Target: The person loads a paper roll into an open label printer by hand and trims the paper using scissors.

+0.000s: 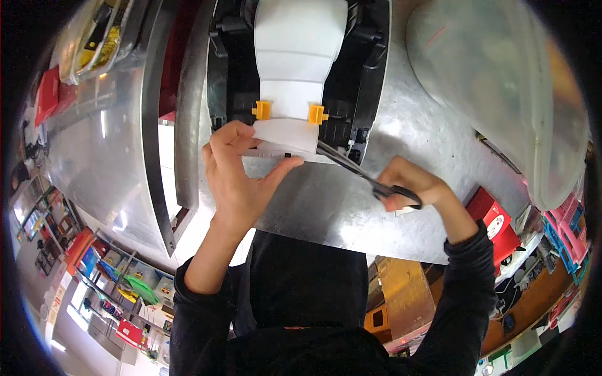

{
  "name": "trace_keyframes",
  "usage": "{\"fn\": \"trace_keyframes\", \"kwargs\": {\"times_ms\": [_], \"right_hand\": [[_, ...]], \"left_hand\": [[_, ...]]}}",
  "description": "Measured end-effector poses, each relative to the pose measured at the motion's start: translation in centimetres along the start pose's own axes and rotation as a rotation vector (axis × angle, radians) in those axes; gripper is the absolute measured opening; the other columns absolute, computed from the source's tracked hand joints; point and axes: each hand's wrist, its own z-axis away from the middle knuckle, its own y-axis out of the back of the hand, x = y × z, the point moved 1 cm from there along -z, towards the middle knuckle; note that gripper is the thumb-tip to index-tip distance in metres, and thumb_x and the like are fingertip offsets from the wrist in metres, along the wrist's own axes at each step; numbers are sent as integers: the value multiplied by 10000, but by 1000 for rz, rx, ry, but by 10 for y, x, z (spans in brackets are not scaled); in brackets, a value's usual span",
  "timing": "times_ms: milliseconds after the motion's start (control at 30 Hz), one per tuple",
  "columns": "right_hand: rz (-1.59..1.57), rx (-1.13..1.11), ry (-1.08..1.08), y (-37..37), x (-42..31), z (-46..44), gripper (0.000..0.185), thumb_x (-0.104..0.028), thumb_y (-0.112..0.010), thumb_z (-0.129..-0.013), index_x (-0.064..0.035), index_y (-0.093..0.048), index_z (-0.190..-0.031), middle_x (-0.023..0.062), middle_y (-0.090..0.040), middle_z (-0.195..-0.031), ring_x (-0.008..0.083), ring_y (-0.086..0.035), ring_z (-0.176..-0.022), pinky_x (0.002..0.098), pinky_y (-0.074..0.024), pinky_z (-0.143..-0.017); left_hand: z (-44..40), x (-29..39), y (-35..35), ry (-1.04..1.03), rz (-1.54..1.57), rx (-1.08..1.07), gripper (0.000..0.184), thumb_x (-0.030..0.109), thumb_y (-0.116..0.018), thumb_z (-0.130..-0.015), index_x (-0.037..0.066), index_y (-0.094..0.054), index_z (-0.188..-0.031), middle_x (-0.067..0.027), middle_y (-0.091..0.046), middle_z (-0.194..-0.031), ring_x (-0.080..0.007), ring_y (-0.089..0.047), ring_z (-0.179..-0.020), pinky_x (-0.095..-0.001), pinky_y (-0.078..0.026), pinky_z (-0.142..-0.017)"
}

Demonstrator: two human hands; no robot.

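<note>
My left hand (233, 178) pinches the left side of a white paper strip (287, 133) between thumb and fingers. The strip comes down from a wide white paper roll (300, 34) inside an open black machine that looks like a label printer (367, 75). Two orange guides, a left one (263, 110) and a right one (317, 114), flank the paper. My right hand (414, 182) grips black-handled scissors (351, 165). Their blades point up and left, with the tips at the strip's right edge; I cannot tell how far apart the blades are.
The machine stands on a metal table (401, 119). A large translucent plastic container (483, 75) is at the right, above a red box (492, 222). Another metal surface (100, 150) lies at the left, with a clear bin (75, 56) holding yellow items. Shelves stand at lower left.
</note>
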Motion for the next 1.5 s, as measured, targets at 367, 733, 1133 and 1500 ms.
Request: {"fn": "trace_keyframes", "kwargs": {"times_ms": [367, 733, 1133, 1500], "right_hand": [[-179, -29, -47, -14, -2, 35, 345, -205, -818, -704, -22, -544, -600, -14, -555, -589, 35, -476, -544, 208, -361, -484], [179, 717, -130, -55, 38, 75, 361, -225, -863, -620, 12, -613, -729, 31, -583, -604, 60, -527, -533, 231, -408, -470], [868, 1615, -471, -33, 79, 99, 438, -216, -736, -730, -14, -561, -1077, 121, -612, -955, 278, -598, -857, 391, -477, -735], [948, 1661, -369, -37, 87, 93, 420, -186, -688, -780, 8, -519, -1111, 168, -582, -1018, 349, -551, -955, 418, -444, -821]], "left_hand": [[7, 3, -4, -16, 13, 3, 707, 287, -865, -599, 18, -436, -1092, -65, -586, -934, -179, -550, -801, -330, -306, -805], [-39, 37, 3, -385, -49, -222, 453, 59, -772, -650, 15, -474, -989, -31, -628, -874, -181, -605, -703, -316, -413, -657], [-60, 51, 1, -544, -206, -423, 443, -33, -710, -672, 13, -430, -1012, -107, -624, -851, -221, -648, -627, -288, -506, -485], [-60, 43, 10, -542, -173, -533, 165, 47, -737, -684, 29, -643, -819, -36, -625, -825, -155, -606, -713, -266, -508, -544]]}}
